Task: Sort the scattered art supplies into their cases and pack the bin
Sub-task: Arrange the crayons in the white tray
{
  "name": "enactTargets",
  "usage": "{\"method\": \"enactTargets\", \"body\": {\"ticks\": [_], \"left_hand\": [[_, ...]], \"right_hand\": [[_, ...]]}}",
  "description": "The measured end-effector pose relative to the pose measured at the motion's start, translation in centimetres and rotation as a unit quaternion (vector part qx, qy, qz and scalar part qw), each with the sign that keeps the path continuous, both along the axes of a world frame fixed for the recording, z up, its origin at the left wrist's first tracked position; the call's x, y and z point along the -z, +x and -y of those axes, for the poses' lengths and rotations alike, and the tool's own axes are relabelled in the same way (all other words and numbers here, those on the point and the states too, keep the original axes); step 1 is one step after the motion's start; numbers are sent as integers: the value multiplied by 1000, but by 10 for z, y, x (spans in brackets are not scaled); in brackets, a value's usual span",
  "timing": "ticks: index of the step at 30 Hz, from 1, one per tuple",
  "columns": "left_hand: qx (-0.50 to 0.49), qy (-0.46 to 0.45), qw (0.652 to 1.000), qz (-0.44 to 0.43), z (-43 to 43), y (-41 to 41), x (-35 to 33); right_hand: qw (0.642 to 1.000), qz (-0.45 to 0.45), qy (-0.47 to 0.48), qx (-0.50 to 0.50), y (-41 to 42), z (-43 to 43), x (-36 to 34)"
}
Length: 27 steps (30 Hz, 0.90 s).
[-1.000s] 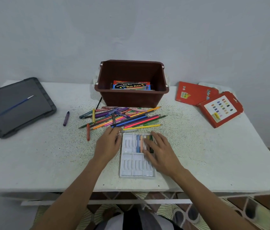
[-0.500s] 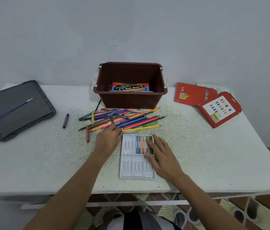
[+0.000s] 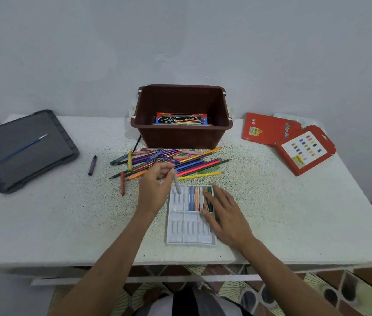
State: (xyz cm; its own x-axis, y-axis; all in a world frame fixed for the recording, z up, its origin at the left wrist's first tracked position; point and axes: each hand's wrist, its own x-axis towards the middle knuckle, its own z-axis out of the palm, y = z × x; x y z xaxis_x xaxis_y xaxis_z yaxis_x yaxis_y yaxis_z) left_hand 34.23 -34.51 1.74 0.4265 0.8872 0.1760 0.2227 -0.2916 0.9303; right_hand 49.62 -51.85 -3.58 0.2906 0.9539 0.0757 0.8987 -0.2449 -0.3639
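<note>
A white slotted crayon tray point(image 3: 189, 233) lies near the table's front edge, with several crayons point(image 3: 199, 199) in its upper right slots. My left hand point(image 3: 155, 188) pinches a grey crayon point(image 3: 177, 185), whose tip points down over the tray's upper left slots. My right hand point(image 3: 226, 213) rests flat with straight fingers on the tray's right side, fingertips on the crayons. Behind the tray lies a heap of coloured pencils and crayons point(image 3: 175, 161). The brown bin point(image 3: 181, 117) stands at the back with a pencil box point(image 3: 181, 119) inside.
A purple crayon point(image 3: 92, 165) and a red crayon point(image 3: 122, 183) lie left of the heap. A grey case point(image 3: 27, 149) with a blue brush on it sits far left. Two red cardboard boxes point(image 3: 303, 149) lie at the right.
My left hand has lifted a grey crayon from the heap's edge and brought it over the tray. My right hand has stayed on the tray.
</note>
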Motion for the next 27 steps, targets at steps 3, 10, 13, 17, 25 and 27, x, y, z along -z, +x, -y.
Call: {"method": "enactTargets", "body": {"ticks": [3, 10, 13, 17, 25, 27], "left_hand": [[53, -46, 997, -7, 10, 4, 0], [115, 13, 979, -166, 15, 10, 13], [104, 17, 980, -166, 11, 8, 13], [88, 8, 986, -142, 4, 4, 11], [182, 77, 944, -263, 9, 8, 13], [189, 119, 929, -294, 8, 6, 16]], "right_hand": [[1000, -1, -1, 3, 0, 0, 1], [1000, -7, -2, 2, -1, 0, 1], [1000, -4, -4, 2, 1, 0, 2], [1000, -6, -9, 3, 0, 0, 1], [1000, -2, -5, 7, 0, 0, 2], [1000, -1, -3, 8, 0, 0, 3]]}}
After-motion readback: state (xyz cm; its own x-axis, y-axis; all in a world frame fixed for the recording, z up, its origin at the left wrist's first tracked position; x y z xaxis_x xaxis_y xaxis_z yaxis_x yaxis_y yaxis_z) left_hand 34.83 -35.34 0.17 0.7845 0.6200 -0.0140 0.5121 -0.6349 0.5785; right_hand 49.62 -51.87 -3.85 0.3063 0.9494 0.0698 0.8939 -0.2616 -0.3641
